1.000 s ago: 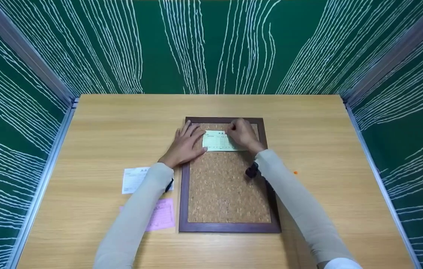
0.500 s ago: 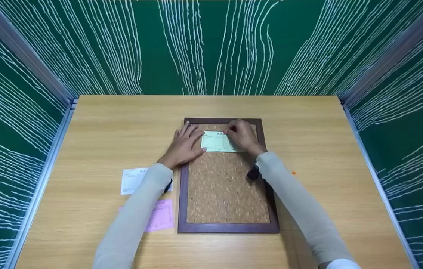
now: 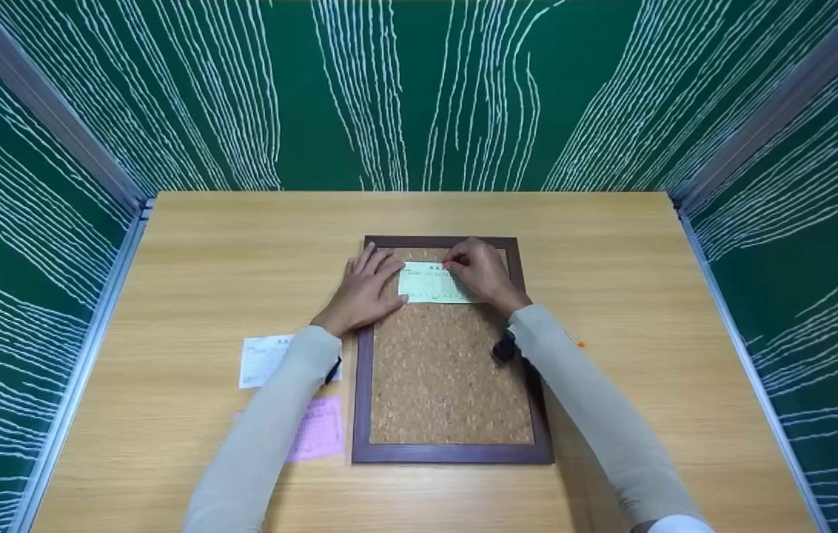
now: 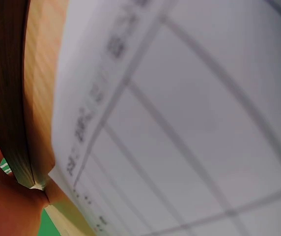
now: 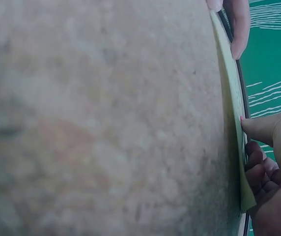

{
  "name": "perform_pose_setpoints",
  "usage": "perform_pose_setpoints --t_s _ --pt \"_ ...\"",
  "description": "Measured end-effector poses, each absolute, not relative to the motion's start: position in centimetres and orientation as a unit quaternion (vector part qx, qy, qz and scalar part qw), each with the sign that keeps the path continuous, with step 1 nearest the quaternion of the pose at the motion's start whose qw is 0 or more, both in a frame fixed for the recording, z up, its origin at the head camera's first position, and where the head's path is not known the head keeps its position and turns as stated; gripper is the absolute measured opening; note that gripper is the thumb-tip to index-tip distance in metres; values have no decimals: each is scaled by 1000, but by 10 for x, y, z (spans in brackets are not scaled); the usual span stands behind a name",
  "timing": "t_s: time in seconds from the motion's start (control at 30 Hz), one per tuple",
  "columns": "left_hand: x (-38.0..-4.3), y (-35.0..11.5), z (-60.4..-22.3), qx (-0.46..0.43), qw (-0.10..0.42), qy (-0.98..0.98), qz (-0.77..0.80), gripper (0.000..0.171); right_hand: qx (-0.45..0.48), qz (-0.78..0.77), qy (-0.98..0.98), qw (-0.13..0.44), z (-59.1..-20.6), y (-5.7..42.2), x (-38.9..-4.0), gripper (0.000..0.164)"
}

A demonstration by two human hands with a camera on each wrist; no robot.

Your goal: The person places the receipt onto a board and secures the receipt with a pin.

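Observation:
A pale green printed slip [image 3: 426, 283] lies across the upper part of a cork board [image 3: 452, 370] with a dark brown frame. My left hand [image 3: 367, 289] rests spread over the board's left frame, its index finger and thumb touching the slip's left edge. At the slip's top edge my right hand [image 3: 484, 274] pinches a small pinkish-red push pin [image 3: 444, 266], mostly hidden by the fingertips. The right hand covers the slip's right end. In the right wrist view the green slip [image 5: 235, 93] appears edge-on, with the right thumb against it.
Left of the board lie a white printed slip [image 3: 260, 363] and a pink one [image 3: 321, 429], both partly under the left sleeve. A tiny orange object [image 3: 581, 344] sits on the table right of the board. Green walls with white lines enclose the table.
The right fingertips have shifted slightly, and the red pin, hidden a second ago, now shows between them. My left hand and the slip stay in place.

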State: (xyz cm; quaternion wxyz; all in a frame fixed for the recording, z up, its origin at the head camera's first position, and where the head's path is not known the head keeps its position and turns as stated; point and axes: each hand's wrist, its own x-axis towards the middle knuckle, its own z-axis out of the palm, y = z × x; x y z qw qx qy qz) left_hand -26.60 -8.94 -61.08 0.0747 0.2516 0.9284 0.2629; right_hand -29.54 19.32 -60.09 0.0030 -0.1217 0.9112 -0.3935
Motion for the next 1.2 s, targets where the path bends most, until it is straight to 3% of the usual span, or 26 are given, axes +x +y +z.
perform_pose_setpoints --t_s 0.63,1.2 --pt "-264 -89 -608 248 77 930 261 76 -109 -366 923 54 -592 195 -296 14" --pt "-264 -89 -608 245 81 930 262 76 -151 -398 905 6 -592 201 -298 13"
